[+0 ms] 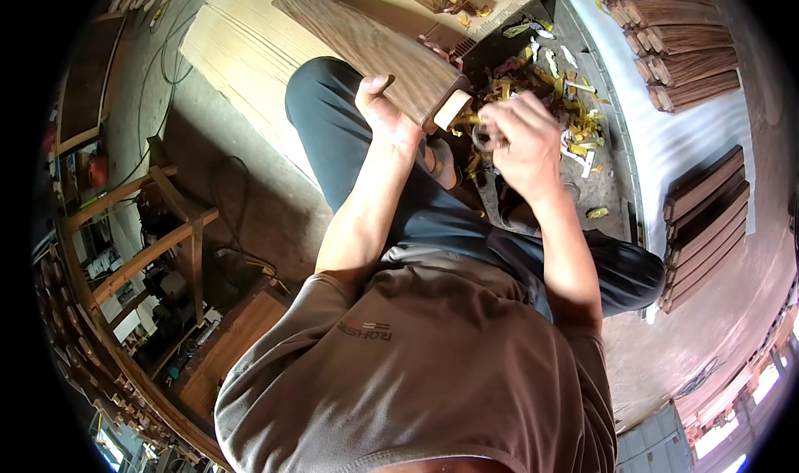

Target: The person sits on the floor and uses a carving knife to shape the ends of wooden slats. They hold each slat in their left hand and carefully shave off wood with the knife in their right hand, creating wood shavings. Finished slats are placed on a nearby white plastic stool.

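Observation:
Above my raised left knee, a dark brown wooden board [370,49] slants from the far left down towards me. My left hand [389,115] grips it along its near edge, thumb on the upper face. A pale tenon [452,109] sticks out of the board's near right end. Just right of that tenon is my right hand [524,136], its fingers curled together and smeared by motion. A bit of yellow and a greyish curved shape show at its fingertips, too blurred to name. The board hides the fingers of my left hand beneath it.
Yellow and white scraps [583,128] litter the floor beyond my right hand. Stacked wooden pieces [682,36] and slats [707,227] lie to the right on pale sheeting. Cardboard [241,49] covers the floor at far left. A wooden frame [146,248] and cables [171,57] are at left.

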### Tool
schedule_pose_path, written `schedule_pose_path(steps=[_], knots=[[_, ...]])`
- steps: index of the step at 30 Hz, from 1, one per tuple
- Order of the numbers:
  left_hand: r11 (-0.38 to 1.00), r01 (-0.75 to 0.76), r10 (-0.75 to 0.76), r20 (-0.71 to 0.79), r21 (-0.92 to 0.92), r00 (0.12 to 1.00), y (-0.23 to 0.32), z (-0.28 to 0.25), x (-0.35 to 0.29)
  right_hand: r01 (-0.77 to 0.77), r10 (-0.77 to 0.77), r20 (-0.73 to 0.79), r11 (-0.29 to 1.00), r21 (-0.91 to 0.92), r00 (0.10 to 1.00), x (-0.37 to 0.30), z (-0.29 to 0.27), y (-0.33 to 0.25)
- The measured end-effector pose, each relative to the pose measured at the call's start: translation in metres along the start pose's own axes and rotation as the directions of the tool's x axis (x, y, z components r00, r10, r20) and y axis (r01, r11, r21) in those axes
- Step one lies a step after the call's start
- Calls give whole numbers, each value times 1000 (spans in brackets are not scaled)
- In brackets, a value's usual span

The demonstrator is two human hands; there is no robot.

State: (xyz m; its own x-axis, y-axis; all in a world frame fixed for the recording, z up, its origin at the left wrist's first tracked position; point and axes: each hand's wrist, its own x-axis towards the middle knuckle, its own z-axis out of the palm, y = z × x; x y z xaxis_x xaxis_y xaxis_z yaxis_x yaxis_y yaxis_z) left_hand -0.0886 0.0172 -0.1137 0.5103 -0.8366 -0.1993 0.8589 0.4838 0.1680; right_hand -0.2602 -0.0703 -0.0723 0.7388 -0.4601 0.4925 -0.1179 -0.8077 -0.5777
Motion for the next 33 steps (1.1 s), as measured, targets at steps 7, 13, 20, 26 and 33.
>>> schedule_pose_path(steps=[7,13,20,26,33], knots=[[995,71,-76,-77,-69,994,0,1,5,-65,23,119,931,358,993,-32,-55,-42],[968,99,-148,-204,-231,968,-6,-7,1,-419,419,-24,898,-138,907,-51,-75,12],[966,104,-158,-217,-238,963,-1,-13,-8,-461,635,194,707,-537,748,-81,-37,46],[998,3,20,-327,69,945,19,-27,-12,-390,475,140,830,-398,869,-96,-21,57],[989,-145,113,-503,-25,857,43,34,11,-468,600,145,733,-493,787,-93,-35,49]])
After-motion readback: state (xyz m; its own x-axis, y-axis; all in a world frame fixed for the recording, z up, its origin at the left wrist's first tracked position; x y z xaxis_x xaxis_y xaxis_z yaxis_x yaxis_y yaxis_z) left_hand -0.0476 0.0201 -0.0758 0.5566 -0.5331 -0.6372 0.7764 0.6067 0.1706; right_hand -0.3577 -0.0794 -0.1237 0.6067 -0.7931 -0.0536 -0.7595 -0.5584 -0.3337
